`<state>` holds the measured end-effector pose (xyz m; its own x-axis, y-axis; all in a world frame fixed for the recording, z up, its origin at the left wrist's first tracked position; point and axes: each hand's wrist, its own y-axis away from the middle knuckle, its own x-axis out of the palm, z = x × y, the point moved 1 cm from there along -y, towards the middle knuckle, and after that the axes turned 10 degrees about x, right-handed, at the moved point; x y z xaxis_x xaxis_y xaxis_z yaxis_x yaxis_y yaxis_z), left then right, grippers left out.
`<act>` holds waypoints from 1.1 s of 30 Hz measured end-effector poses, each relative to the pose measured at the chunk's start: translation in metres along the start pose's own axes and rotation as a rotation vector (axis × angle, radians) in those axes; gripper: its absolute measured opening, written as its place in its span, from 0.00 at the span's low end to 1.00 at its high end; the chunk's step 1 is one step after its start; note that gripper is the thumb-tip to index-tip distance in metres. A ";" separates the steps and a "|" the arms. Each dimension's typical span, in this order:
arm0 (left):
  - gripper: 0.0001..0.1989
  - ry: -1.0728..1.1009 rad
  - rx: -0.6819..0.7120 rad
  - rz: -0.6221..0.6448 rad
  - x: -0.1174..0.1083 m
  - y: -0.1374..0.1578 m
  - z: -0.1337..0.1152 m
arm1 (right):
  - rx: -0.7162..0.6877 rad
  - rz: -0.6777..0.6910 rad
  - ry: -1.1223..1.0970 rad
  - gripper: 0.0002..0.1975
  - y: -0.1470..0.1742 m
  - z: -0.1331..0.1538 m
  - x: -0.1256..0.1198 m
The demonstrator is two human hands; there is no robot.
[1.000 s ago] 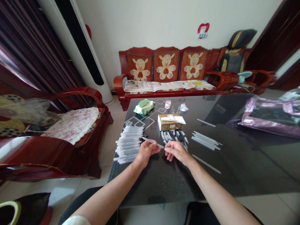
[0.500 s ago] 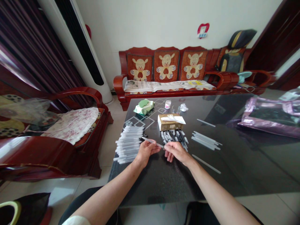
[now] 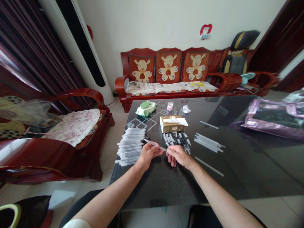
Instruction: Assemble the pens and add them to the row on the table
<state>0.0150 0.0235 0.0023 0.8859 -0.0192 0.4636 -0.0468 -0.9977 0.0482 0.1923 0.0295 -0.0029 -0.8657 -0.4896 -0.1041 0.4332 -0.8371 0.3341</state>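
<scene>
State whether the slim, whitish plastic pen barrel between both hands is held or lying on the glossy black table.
Held: the left hand grips the pen barrel partway along, and the right hand pinches its right end.

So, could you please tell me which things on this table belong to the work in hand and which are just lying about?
Seemingly in use:
- translucent pen between left hand and right hand
- translucent pen barrels, left
- black-and-clear pen parts
- slim pale rods, right

Apparently just lying about:
- green wet-wipe pack
- gold tissue box
- small white cup
- crumpled tissue
- purple-trimmed plastic bag
</scene>
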 end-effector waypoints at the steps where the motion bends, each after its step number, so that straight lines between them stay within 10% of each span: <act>1: 0.14 -0.003 -0.003 -0.003 0.000 0.000 0.000 | 0.005 0.009 -0.007 0.19 0.000 0.000 0.000; 33: 0.15 0.004 0.007 -0.032 -0.001 -0.001 0.005 | -0.083 -0.100 -0.027 0.12 -0.001 0.003 0.000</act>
<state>0.0163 0.0240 -0.0027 0.8852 0.0134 0.4650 -0.0147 -0.9983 0.0567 0.1916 0.0313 -0.0005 -0.9115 -0.3971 -0.1074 0.3630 -0.8992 0.2443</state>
